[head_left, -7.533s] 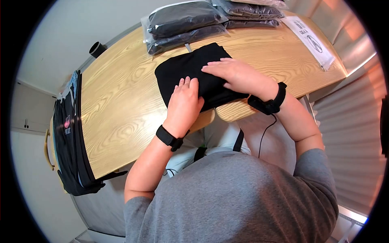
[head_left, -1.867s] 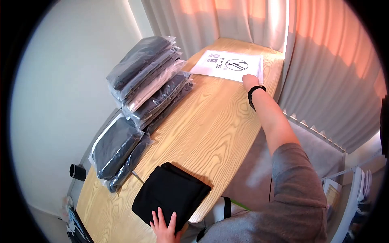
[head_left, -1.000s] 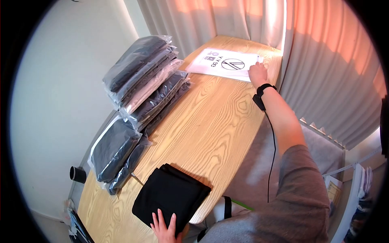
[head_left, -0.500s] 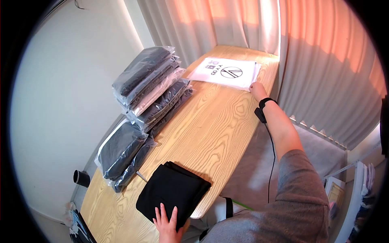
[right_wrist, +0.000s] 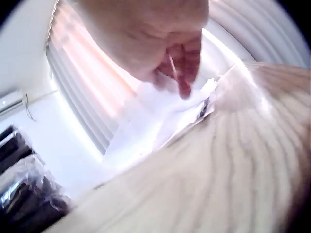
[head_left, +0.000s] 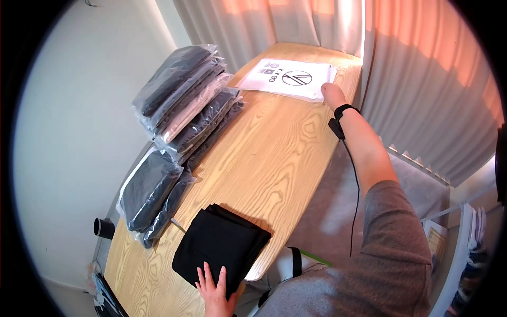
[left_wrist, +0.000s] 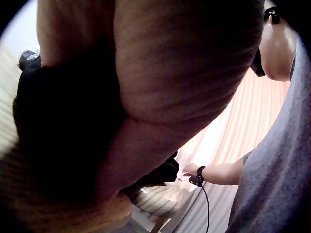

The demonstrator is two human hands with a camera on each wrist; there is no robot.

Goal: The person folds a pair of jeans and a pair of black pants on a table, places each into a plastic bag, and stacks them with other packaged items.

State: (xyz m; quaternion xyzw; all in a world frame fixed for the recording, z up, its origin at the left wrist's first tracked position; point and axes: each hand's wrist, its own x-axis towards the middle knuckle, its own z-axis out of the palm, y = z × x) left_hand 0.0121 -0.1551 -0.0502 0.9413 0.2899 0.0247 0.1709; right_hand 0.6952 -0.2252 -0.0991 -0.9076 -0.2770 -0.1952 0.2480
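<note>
A folded black garment (head_left: 224, 240) lies at the near edge of the wooden table. My left hand (head_left: 214, 293) rests on its near side with the fingers spread and straight. At the far right end of the table, my right hand (head_left: 334, 96) pinches the near right corner of a flat white printed plastic bag (head_left: 274, 79). In the right wrist view the fingers of the right hand (right_wrist: 167, 48) are curled, and the white plastic (right_wrist: 141, 116) slopes up towards them. In the left wrist view, the garment (left_wrist: 63, 126) is dark beneath the hand.
Clear-bagged folded clothes (head_left: 185, 100) are stacked high along the table's wall side, with a lower bagged pile (head_left: 150, 187) nearer. A black cup (head_left: 104, 228) stands beyond the wall-side edge. Dark clothes (head_left: 105, 296) hang at the lower left. A cable (head_left: 355, 211) trails from the right wrist.
Both hands were on the garment at first; the right hand has since reached to the white bag and shifted along its right edge to the near corner. The left hand stays on the garment.
</note>
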